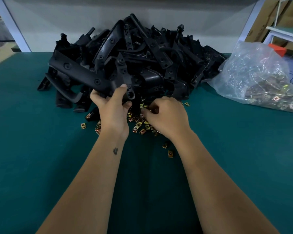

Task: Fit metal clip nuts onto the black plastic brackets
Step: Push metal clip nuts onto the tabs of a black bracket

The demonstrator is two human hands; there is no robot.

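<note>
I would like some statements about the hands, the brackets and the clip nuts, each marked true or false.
1. The left hand grips a black bracket. True.
2. The loose clip nuts lie in a red tray. False: they lie on the green table.
3. The right hand rests on the plastic bag. False: it is curled over the loose clip nuts.
4. The bag lies right of the bracket pile. True.

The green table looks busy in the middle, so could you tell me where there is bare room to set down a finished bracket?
The green table is bare on the near left, outside the left hand, and on the near right, in front of the plastic bag. It is crowded around the bracket pile and the loose clip nuts by the right hand.
</note>
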